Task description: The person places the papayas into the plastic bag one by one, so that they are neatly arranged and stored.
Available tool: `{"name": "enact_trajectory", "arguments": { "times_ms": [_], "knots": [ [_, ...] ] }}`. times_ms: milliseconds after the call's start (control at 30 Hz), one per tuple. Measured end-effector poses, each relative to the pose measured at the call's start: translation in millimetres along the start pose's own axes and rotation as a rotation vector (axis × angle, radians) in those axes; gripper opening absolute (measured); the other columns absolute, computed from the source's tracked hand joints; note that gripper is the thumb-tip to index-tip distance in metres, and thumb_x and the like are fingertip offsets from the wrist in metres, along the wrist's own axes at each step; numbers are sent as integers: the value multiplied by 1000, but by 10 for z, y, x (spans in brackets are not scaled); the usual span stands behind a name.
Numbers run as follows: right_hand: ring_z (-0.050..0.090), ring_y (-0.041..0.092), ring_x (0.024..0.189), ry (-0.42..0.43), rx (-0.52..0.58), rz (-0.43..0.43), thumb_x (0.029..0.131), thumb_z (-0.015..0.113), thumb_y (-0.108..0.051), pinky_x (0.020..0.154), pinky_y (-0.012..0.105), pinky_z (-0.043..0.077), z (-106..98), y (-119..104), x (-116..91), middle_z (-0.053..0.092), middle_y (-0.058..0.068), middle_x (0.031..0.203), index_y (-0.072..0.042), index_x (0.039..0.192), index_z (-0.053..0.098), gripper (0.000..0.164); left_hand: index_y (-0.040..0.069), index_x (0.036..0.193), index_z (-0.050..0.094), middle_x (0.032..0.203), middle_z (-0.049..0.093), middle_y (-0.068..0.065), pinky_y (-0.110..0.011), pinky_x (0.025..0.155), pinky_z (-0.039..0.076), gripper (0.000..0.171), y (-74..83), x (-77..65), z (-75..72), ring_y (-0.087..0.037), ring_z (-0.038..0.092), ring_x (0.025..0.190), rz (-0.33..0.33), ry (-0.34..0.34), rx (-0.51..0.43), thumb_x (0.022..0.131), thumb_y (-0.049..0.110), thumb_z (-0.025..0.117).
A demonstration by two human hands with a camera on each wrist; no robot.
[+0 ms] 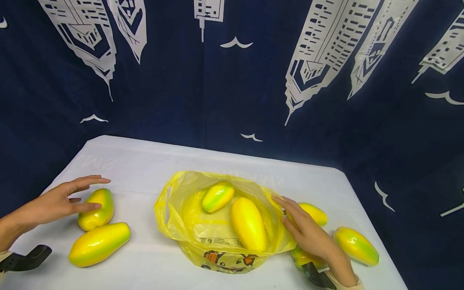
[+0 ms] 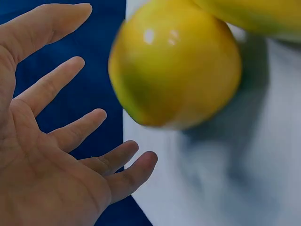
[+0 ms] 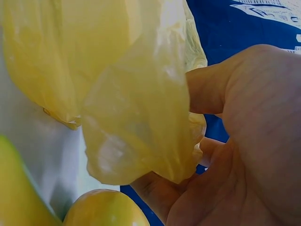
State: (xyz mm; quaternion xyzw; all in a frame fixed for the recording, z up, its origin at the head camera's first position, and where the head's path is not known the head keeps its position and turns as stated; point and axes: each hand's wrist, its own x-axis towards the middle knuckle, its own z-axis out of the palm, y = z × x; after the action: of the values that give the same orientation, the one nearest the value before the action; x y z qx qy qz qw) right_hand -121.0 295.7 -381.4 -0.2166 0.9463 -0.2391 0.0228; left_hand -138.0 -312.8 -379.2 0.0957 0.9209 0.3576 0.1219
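Note:
In the head view my left hand (image 1: 61,203) is spread at the far left, its thumb overlapping a yellow-green mango (image 1: 95,215). The left wrist view shows a gap between its straight fingers and that mango (image 2: 176,66). A longer mango (image 1: 99,244) lies just in front. Mid-table stands a yellow plastic bag (image 1: 193,251), mouth wide, with a small mango (image 1: 218,196) and a large one (image 1: 248,224) inside. My right hand (image 1: 309,231) reaches over the bag's right rim, thumb and fingers apart. Plastic (image 3: 136,113) hides its fingertips in the right wrist view.
Beside and under my right forearm lie more mangoes: one behind (image 1: 314,213), one partly hidden (image 1: 304,257), and one farther right (image 1: 356,245). A white cloth (image 1: 145,262) covers the table, and a dark blue curtain (image 1: 217,88) with white building prints hangs behind.

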Motion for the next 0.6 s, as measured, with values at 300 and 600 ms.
{"name": "enact_trajectory", "arguments": {
  "times_ms": [300,600],
  "knots": [
    [39,32,145,-4,-1,-4,106,50,-20,110,56,41,-1,-5,1,35,5,160,-38,156,30,57,19,156,33,159,27,-29,-75,89,37,77,-126,-36,104,-64,28,132,-39,-34,-36,92,33,72],
    [40,31,144,-14,-2,4,106,52,-19,110,53,42,9,-10,7,35,3,161,-39,156,30,58,18,156,35,154,28,-33,-70,93,35,76,-223,-33,209,-53,30,133,-79,-51,-39,92,37,72]
  ]
}}
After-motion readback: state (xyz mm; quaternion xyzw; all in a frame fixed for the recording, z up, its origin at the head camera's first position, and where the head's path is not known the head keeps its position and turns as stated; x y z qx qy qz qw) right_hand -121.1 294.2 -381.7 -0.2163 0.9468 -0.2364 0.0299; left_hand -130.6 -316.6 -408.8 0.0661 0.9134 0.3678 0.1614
